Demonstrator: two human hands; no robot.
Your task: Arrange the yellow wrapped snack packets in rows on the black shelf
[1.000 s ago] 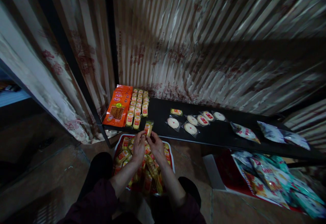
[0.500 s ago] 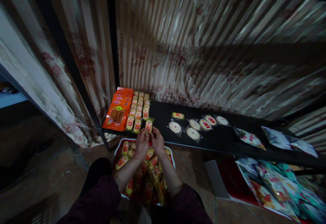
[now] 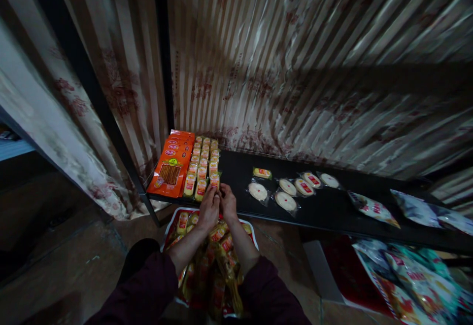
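Note:
A small yellow packaged snack cake [image 3: 215, 180] with a red-and-white label is at the near end of the rightmost row on the black shelf. My left hand [image 3: 209, 209] has its fingers closed on the near end of that cake. Close beside it, my right hand [image 3: 228, 201] is curled with its fingertips at the cake's near right corner, partly hidden. Similar packaged cakes [image 3: 201, 172] stand in tidy rows to the left. Below my forearms, a red-and-white basket [image 3: 254, 236] holds many more loose cakes.
Orange snack packets [image 3: 170, 167] lie overlapped at the shelf's left end. Further right on the shelf [image 3: 236, 167] are a single cake pack [image 3: 262, 172], round white wrapped biscuits [image 3: 285, 200] and snack bags [image 3: 373, 207]. A box of bags [image 3: 417, 275] stands below right. A dark post [image 3: 162, 54] rises at left.
The held cake has come down against the front of the rightmost row, with both hands still at its near end. The view has shifted slightly.

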